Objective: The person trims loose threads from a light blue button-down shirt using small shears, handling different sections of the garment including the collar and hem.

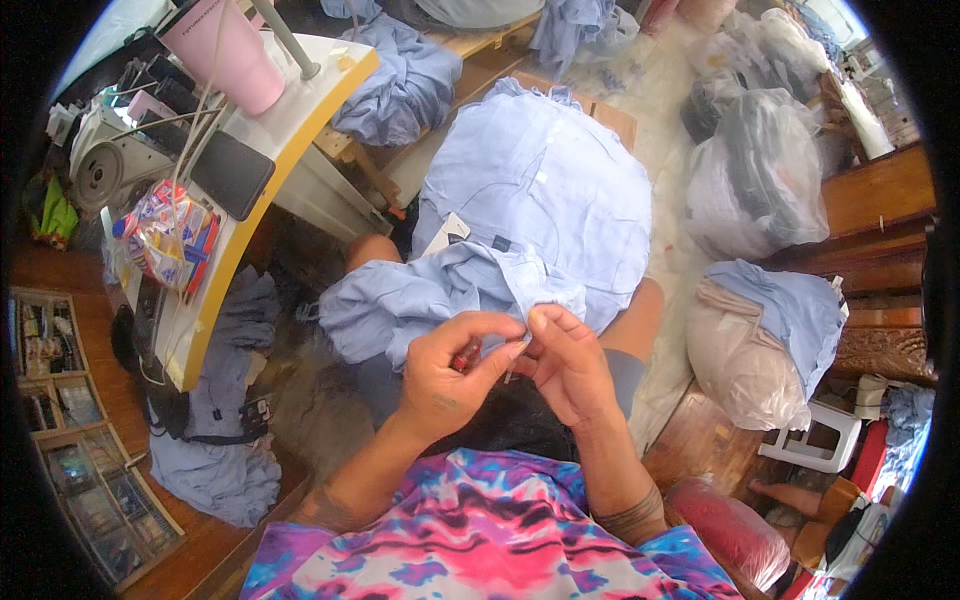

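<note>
A light blue garment (pixel 420 300) lies bunched across my lap, with a white tag (pixel 447 233) and a small dark label (pixel 501 243) at its upper edge. My left hand (pixel 445 375) is closed, thumb and forefinger pinched at the garment's near edge. Curled in its other fingers is a small dark red object (pixel 466 355), mostly hidden, whose kind I cannot make out. Close beside it, my right hand (pixel 572 365) pinches the same edge between thumb and forefinger. Just beyond sits a wide pile of light blue garments (pixel 545 180), between my knees.
To the left stands a white table with a yellow edge (pixel 235 255), bearing a pink tumbler (pixel 225 55), a black phone (pixel 232 175) and a colourful snack packet (pixel 170 235). Stuffed plastic bags (pixel 755 175) and a white stool (pixel 820 440) are on the right. More blue cloth (pixel 215 450) lies at left.
</note>
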The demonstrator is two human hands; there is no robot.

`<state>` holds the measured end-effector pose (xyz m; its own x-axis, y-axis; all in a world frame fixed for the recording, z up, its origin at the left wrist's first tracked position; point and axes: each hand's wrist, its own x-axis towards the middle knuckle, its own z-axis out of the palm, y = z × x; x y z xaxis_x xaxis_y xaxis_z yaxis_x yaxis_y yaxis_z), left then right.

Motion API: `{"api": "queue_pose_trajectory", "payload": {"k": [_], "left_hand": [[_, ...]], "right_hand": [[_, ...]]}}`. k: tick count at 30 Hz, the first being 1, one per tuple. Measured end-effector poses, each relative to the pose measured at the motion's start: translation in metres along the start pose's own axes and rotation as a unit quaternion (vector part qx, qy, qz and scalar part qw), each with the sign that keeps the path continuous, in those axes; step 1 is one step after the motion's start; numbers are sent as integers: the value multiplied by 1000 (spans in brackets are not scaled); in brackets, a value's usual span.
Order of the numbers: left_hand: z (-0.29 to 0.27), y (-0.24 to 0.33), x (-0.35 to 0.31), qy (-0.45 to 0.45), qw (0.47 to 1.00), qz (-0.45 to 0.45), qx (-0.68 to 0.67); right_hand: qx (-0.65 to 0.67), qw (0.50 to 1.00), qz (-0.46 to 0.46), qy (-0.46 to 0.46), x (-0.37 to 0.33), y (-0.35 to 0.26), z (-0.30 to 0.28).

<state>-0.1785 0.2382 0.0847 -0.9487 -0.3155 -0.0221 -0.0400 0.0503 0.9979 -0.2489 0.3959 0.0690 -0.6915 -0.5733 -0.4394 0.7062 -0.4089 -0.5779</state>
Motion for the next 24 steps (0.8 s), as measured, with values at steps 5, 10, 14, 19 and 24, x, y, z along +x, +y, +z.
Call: {"api": "queue_pose_trajectory", "payload": {"k": [5,10,14,19,24], "left_hand": [[-6,11,4,18,997,49,50],[-5,16,-1,13,991,60,122],[-1,5,0,46,967,185,169],[-3,-4,-6,87,944,248,200],[-2,-2,-10,82,932,266,232]], "right_hand": [[73,997,13,0,2,10,-1],[90,996,16,-19,4,17,-5],[115,992,23,-39,0,18,-1],[137,981,114,-79,-10,17,5],[209,971,79,-87,-7,25,3]]}}
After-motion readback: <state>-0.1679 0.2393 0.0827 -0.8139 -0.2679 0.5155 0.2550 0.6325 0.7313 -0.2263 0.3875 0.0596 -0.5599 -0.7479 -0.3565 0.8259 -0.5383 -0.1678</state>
